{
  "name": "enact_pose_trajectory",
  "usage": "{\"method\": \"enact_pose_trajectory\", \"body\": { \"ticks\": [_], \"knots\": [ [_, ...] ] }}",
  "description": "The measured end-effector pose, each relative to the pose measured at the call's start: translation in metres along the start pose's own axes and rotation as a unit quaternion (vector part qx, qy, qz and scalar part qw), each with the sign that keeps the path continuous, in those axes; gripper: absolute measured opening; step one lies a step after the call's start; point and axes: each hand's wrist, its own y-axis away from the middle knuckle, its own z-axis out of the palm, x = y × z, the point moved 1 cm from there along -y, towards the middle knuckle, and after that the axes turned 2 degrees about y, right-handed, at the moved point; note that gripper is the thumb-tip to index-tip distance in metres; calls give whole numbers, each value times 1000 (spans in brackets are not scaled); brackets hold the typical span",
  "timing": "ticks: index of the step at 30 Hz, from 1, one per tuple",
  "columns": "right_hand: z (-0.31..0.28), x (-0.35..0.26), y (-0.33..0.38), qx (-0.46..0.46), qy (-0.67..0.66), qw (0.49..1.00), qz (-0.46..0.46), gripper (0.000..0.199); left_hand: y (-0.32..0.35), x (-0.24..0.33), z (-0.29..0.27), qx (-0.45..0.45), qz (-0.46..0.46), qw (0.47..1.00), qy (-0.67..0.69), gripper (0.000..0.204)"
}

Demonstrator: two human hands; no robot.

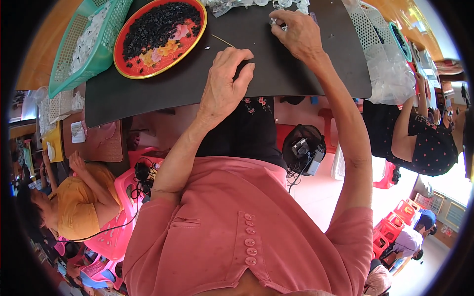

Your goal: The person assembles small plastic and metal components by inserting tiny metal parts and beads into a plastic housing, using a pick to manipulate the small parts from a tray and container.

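My left hand (224, 81) is over the near edge of the dark tabletop. Its fingers are curled, a gap parts the thumb from the forefinger, and nothing shows between them. Just beyond it lies a thin tan stick (222, 40), with a small white bit (207, 48) to the left. Farther off on the right, my right hand (300, 35) pinches a small whitish clear piece (273, 21) at its fingertips; its exact shape is too small to tell. Left of my hands is a red, flower-patterned plate (143, 72) with a yellow rim, heaped with small black pieces (160, 27).
A green plastic basket (60, 80) of white parts stands at the left. Clear plastic pieces (237, 6) line the far edge. On the right are a white basket (363, 32) and a clear bag (392, 79). People sit at both sides; a black mesh bin (302, 143) is below.
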Motion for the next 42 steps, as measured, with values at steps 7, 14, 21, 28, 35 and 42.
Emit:
{"method": "enact_pose_trajectory", "body": {
  "ticks": [7,14,21,28,35,42],
  "knots": [
    [-8,3,-2,-8,-128,989,67,17,-1,-1,1,-2,-6,1000,13,19],
    [-21,-13,8,21,-181,979,90,16,-2,-1,-1,-1,0,1000,9,19],
    [-6,-21,5,46,-176,983,4,16,-1,0,0,-10,0,1000,-3,19],
    [1,-47,-21,8,-159,983,-95,13,0,-1,0,-10,-2,1000,-26,18],
    [11,-29,-17,-92,-166,982,-8,17,-2,-1,0,-9,-1,1000,-14,17],
    [-8,-39,4,-75,-146,985,-46,14,-1,-2,-1,-5,-3,1000,-8,17]
  ]
}}
